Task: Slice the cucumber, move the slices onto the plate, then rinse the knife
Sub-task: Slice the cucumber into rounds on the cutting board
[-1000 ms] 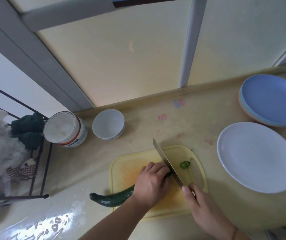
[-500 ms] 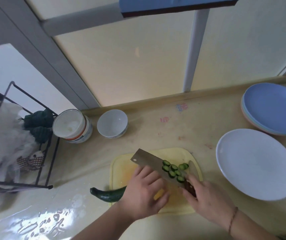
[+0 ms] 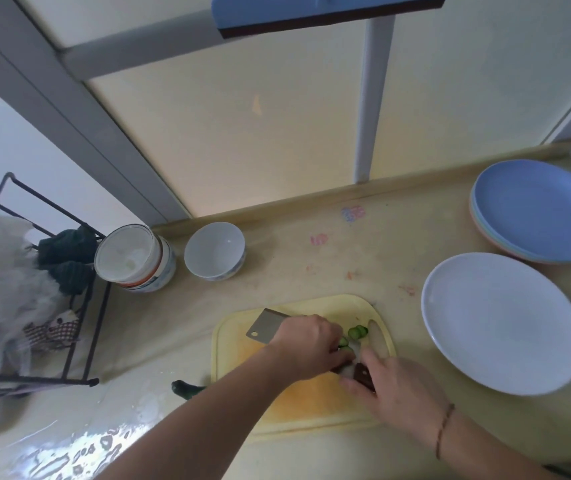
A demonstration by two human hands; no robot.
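Head view: right hand point(image 3: 391, 386) grips knife point(image 3: 266, 325); left hand point(image 3: 308, 344), fingers curled, hides most slices point(image 3: 358, 331).

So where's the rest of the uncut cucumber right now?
Its dark green end pokes out on the counter just left of the yellow cutting board, low in the head view; the left forearm hides the rest.

Left hand point(image 3: 306, 344) moved over knife point(image 3: 266, 325) blade, covering slices point(image 3: 356, 332).

You have a single wide-angle view from head height, looking forward and steeply down onto the bench point(image 3: 363, 258). It sits close over the near edge; the far wall fills the upper half.
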